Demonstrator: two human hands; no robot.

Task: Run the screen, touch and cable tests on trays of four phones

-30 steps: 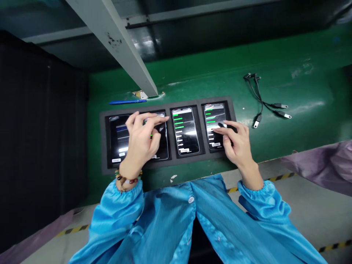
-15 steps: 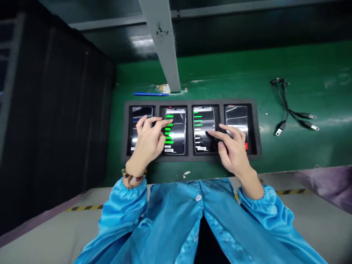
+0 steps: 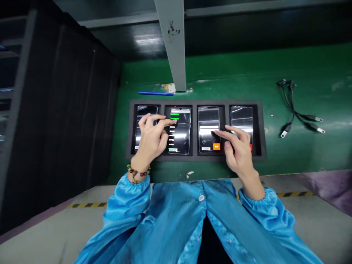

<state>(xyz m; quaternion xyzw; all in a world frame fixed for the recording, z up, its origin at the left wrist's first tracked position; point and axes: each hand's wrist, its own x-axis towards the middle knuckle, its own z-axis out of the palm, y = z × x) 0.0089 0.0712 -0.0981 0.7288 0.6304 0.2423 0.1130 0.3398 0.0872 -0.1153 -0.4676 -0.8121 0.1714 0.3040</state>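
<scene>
head view | left hand (image 3: 154, 137), fingers loosely spread, partly hides far-left phone (image 3: 138, 126); index at second phone (image 3: 181, 134) | right hand (image 3: 238, 148), fingers apart, at third phone (image 3: 208, 123), overlaps fourth phone (image 3: 242, 117) | all in gray tray (image 3: 194, 157); blue pen (image 3: 156, 93) behind

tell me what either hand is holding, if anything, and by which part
Nothing is held: the left hand and right hand only extend fingers over black rectangular phones.
</scene>
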